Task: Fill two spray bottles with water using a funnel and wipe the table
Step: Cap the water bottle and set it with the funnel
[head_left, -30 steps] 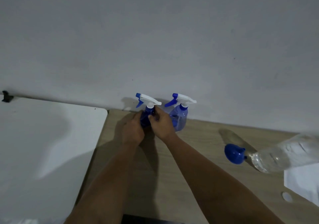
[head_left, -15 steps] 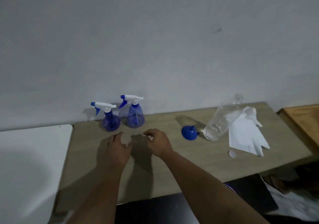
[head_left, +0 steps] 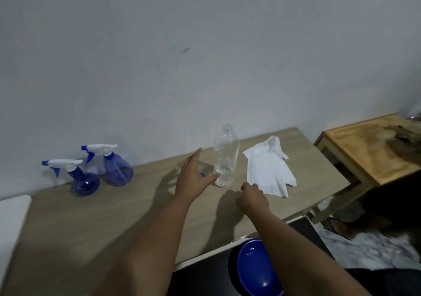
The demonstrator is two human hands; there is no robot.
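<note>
The clear bottle (head_left: 224, 159) stands upright on the table (head_left: 91, 222), at three o'clock of the spread, empty left hand (head_left: 193, 179), thumb beside its base. Right hand (head_left: 251, 197), fingers curled down, grip unclear.

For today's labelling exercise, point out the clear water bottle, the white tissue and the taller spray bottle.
clear water bottle (head_left: 225, 159), head view, mid body.
white tissue (head_left: 267, 170), head view, flat centre.
taller spray bottle (head_left: 118, 173), head view, blue belly.
</note>
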